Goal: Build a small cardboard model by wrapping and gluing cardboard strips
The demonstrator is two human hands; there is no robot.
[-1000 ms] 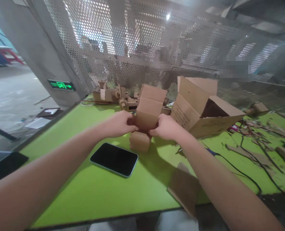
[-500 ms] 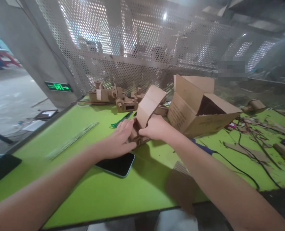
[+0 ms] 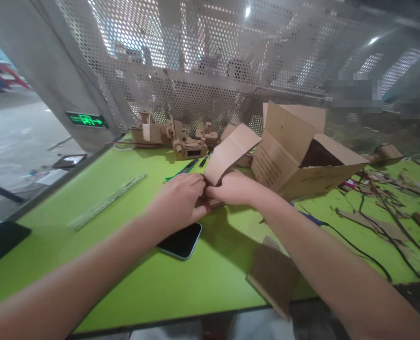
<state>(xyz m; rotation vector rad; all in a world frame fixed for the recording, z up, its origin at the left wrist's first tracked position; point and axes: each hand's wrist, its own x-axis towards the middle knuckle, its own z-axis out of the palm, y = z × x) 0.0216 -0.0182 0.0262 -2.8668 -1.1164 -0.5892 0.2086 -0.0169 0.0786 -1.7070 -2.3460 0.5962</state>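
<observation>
Both hands meet over a cardboard piece with a tall bent flap (image 3: 231, 147) that leans up and to the right. My right hand (image 3: 236, 189) is closed on it at the flap's foot, thumb pointing left. My left hand (image 3: 179, 200) curls around its left side, fingers bent and closed against the cardboard; most of the lower part is hidden behind the hands. Just under my left hand lies a phone (image 3: 184, 242), dark screen up. Green-handled scissors (image 3: 181, 171) rest beyond the left hand.
A clear ruler (image 3: 110, 200) lies at left on the green table (image 3: 124, 283). Cardboard models (image 3: 188, 146) stand at the back beside an open carton (image 3: 323, 179). A blue tool with a cable (image 3: 312, 218), scraps (image 3: 372, 222) and a loose cardboard sheet (image 3: 271, 274) are at right.
My left hand has moved right and its fingers have curled in around the cardboard. The flap now tips further right. The view has shifted slightly.
</observation>
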